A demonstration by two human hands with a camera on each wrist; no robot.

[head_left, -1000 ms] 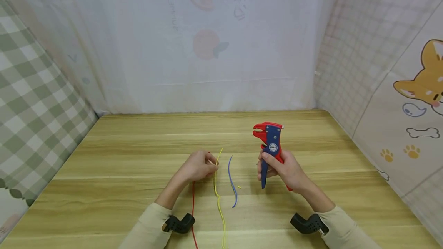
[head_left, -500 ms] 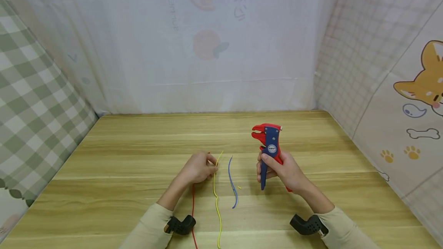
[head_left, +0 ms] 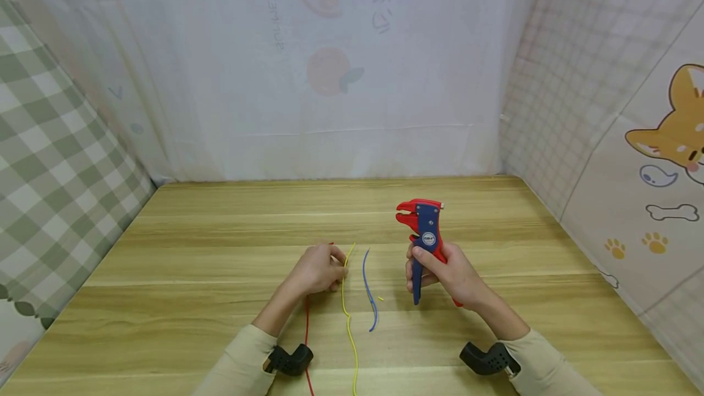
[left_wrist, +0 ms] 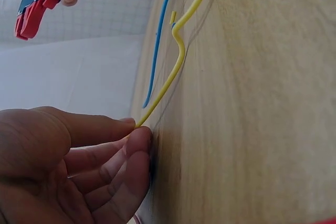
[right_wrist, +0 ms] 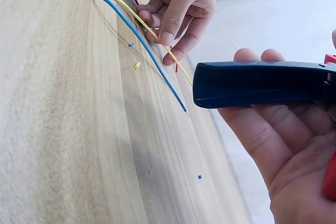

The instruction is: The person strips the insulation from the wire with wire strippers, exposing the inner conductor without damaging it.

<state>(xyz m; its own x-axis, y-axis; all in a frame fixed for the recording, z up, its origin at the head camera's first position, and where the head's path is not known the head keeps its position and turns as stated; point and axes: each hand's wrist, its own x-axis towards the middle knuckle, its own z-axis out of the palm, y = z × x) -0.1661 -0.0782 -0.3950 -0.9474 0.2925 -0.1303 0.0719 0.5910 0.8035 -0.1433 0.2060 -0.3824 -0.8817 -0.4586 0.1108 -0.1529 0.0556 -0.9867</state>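
Note:
My left hand (head_left: 319, 271) pinches a yellow wire (head_left: 351, 335) between thumb and fingertips, close to its far end; the wire runs down toward the near table edge with a small kink midway. In my right hand (head_left: 453, 274) I grip a red and blue wire stripper (head_left: 428, 225), held above the table with its nose pointing away and its jaws apart. Between the hands lies a short blue wire (head_left: 367, 283). A red wire (head_left: 307, 322) passes beneath the left hand. The left wrist view shows the pinch on the yellow wire (left_wrist: 176, 69) up close.
A small yellow scrap (head_left: 381, 299) lies beside the blue wire. Tiny blue scraps (right_wrist: 130, 45) show on the wooden table (head_left: 220, 212) in the right wrist view. A white cloth (head_left: 231, 78) hangs behind the table, with a checked cloth (head_left: 60, 115) at the left.
The wire stripper has moved slightly left and nearer to me in my right hand. The yellow wire's tip has come slightly nearer, and its trailing part has shifted sideways. The left hand stays almost in place.

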